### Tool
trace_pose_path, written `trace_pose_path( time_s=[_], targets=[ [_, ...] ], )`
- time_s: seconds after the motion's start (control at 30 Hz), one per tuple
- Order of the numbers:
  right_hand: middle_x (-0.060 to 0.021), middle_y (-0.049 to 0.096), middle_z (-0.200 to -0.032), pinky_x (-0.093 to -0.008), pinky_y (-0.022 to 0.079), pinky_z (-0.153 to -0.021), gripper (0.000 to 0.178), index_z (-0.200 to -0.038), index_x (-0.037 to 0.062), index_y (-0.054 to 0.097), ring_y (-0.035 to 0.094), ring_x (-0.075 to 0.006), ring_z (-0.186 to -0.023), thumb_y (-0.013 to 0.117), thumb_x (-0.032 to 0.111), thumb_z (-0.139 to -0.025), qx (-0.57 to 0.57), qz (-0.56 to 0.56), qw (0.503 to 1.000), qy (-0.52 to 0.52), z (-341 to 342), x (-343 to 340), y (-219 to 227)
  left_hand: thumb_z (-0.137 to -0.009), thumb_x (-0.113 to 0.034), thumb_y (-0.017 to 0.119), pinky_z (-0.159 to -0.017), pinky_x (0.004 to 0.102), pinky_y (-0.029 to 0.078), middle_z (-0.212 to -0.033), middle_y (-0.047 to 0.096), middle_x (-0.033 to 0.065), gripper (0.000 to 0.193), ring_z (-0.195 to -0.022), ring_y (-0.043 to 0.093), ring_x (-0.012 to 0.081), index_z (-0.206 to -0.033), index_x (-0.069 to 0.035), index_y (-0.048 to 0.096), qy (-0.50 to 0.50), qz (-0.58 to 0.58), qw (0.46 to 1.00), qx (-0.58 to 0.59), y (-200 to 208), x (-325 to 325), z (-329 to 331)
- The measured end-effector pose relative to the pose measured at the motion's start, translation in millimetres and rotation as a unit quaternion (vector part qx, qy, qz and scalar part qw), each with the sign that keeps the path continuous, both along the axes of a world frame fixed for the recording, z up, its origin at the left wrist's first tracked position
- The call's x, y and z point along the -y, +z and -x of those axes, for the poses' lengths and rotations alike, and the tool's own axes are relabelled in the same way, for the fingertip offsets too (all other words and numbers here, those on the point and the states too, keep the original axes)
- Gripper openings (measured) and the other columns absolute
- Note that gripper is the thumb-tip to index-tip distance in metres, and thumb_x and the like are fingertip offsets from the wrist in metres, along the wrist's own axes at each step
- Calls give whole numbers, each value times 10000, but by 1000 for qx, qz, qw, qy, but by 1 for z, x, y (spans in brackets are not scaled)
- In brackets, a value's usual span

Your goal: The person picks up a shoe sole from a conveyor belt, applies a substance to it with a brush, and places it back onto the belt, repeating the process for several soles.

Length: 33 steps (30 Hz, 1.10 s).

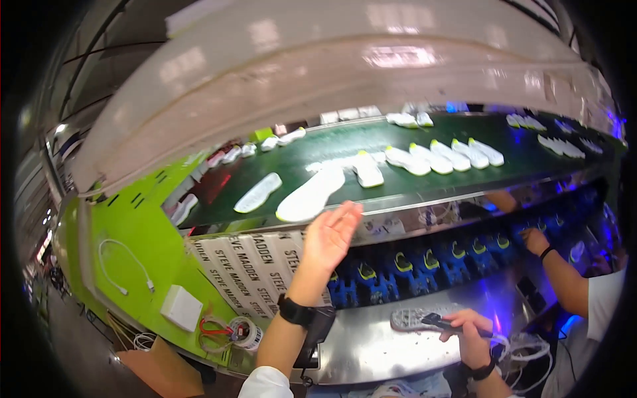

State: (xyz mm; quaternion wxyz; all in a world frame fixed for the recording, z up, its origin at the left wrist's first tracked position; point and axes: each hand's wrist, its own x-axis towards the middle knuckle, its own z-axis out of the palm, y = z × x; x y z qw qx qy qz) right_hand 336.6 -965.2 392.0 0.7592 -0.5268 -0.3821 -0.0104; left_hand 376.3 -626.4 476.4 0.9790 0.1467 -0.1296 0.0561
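My left hand (330, 240) reaches up to the near edge of a green conveyor belt (431, 189), fingers stretched out and nothing in them. Just beyond its fingertips lies a large white shoe sole (310, 197), with a smaller white sole (259, 193) to its left and another white sole (369, 170) to its right. My right hand (472, 341) is closed round a black-handled tool (458, 326) that looks like a brush. The tool's tip is over a grey shoe sole (408, 319) lying on the metal worktable (371, 351).
Several white soles (441, 157) stand in a row further along the belt. Blue holders with dark shoe parts (403, 262) line a lower track. At right a co-worker's hand (534, 240) touches that track. A tape roll (245, 333) and white box (181, 308) sit on the green surface.
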Motion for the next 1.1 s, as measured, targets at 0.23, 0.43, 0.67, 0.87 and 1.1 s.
trace_pose_path(
  time_s=[0.23,0.43,0.67,0.87,1.1],
  targets=[
    [-194,561,-1112,-321,530,-642,275,-976,-3,547,633,-240,-733,546,-120,-727,-152,-30,986,-66,-3,-10,-28,-840,-421,564,-762,442,497,-1020,637,200,523,-919,609,378,-1081,43,571,530,-732,402,-145,74,-25,-110],
    [-128,606,-936,-293,486,-639,210,-998,-8,569,588,-186,-717,555,-44,-792,-201,-9,977,-71,16,9,-23,-823,-201,599,-581,346,527,-865,631,157,348,-716,633,269,-1104,-2,550,350,-644,651,-197,74,-55,-132],
    [-160,639,-921,-282,480,-626,252,-998,-65,585,576,-170,-672,576,-78,-746,-250,-57,965,-47,-1,20,-15,-807,-158,568,-766,341,509,-1111,580,141,521,-943,605,201,-1259,45,407,161,-432,887,-11,-32,37,31],
    [-106,664,-948,-274,507,-736,228,-1025,2,644,628,-148,-817,644,51,-802,-132,248,960,19,0,-27,-15,-883,-346,448,-838,455,479,-1111,582,202,489,-1011,571,326,-1262,-36,456,-50,-46,987,-145,-211,116,82],
    [-145,654,-988,-302,501,-809,204,-1007,-6,627,653,-237,-883,626,58,-814,162,258,952,22,7,-43,-67,-952,-405,372,-915,405,456,-1133,605,124,432,-1012,591,258,-1168,-79,555,-110,57,987,-100,-270,141,79]
  ],
)
